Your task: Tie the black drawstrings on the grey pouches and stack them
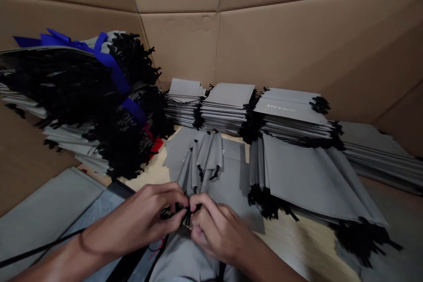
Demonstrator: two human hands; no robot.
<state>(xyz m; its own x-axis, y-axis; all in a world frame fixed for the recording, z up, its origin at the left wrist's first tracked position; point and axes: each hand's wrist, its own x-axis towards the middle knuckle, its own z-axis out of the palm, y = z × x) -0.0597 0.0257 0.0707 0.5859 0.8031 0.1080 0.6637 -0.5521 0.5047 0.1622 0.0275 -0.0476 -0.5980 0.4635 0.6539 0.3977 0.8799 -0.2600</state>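
Left hand (150, 209) and right hand (214, 227) are closed on black cord (187, 217), held between them just before grey bags (209, 152); strands could be dropped or tangled if the pinch is loosened.

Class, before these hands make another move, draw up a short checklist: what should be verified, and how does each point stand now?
1. Left hand on the black cord: ok, pinching with the fingertips.
2. Right hand at the same spot: ok, fingertips close beside the left's.
3. Cord ends knotted: cannot tell, the fingers hide them.
4. Grey drawstring pouches just beyond the hands squared up: not ok, they overlap at different angles.
5. Blue ribbon on the tall left pile: ok, it lies across it.
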